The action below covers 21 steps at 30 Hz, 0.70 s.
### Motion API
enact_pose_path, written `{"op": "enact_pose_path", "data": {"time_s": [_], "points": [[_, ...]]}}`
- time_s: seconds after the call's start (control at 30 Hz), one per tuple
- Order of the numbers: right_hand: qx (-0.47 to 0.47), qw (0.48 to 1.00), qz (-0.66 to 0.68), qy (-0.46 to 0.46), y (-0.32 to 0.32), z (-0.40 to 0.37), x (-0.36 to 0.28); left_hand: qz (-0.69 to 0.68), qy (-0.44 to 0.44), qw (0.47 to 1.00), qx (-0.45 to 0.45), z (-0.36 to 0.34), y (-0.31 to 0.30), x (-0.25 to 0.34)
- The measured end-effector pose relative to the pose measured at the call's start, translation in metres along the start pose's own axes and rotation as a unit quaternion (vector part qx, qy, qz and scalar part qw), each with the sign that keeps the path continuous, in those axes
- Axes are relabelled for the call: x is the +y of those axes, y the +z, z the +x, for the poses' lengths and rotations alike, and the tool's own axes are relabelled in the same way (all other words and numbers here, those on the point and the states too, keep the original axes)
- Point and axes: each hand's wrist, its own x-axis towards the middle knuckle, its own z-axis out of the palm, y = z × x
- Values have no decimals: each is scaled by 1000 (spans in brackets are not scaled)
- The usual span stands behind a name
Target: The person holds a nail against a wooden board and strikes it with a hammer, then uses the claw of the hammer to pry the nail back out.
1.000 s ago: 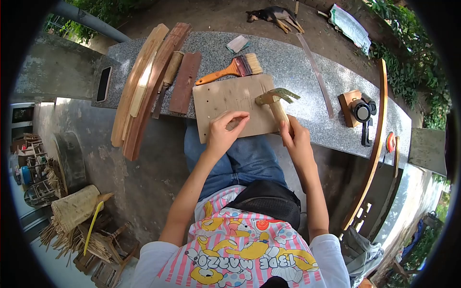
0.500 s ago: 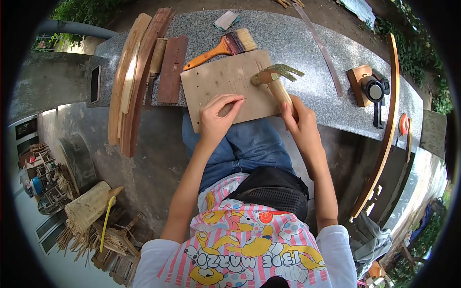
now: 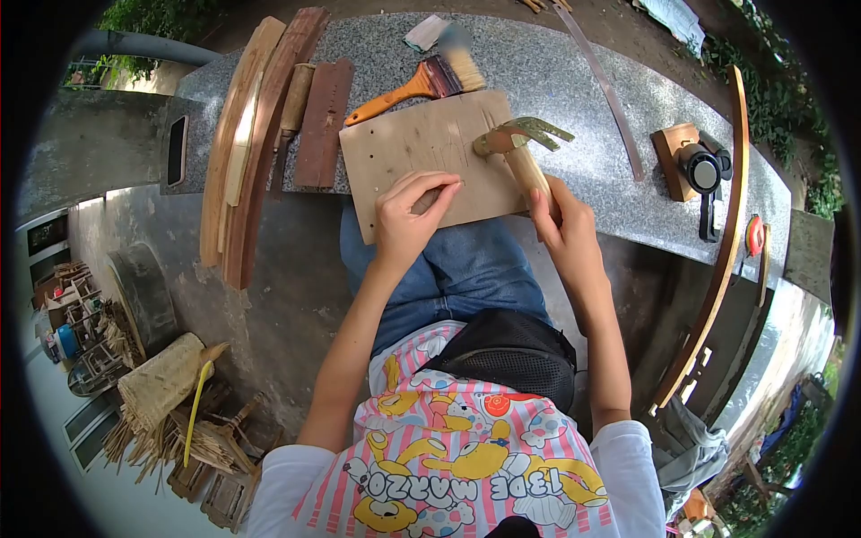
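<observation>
A thin wooden board [image 3: 404,148] with small dark holes near its left edge lies partly on the stone table and reaches over my lap. My left hand [image 3: 414,211] rests over the board's near side, thumb and fingertips pinched together. Something tiny may be between those fingertips, too small to name. My right hand [image 3: 563,220] is wrapped round the wooden handle of a claw hammer [image 3: 527,170]. The hammer's head is over the board's right part, its claw pointing right. Beyond the board lies a paintbrush [image 3: 395,97] with an orange handle.
Long wooden strips [image 3: 256,152], a wood-handled tool [image 3: 294,108], a reddish plank [image 3: 325,125] and a phone [image 3: 178,151] lie on the left of the granite table [image 3: 574,108]. At right are a metal ruler [image 3: 610,99], a wooden block [image 3: 673,148], a black-and-silver device [image 3: 701,170] and a curved wooden strip [image 3: 734,197].
Both hands keep their grips, with barely any movement. The view has shifted slightly, and a blurred round patch now shows above the paintbrush's bristles.
</observation>
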Motion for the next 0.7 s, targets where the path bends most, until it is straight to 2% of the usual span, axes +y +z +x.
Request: {"op": "enact_pose_path", "data": {"time_s": [0.13,0.5,0.7], "points": [[0,1000,-3,8,0,0,0,2,-5,1000,0,0,0,1],[1,1000,-19,-8,-1,0,-4,62,86,994,27,-1,6,3],[-2,998,-51,-24,-3,-3,-11,64,85,994,25,0,6,1]]}}
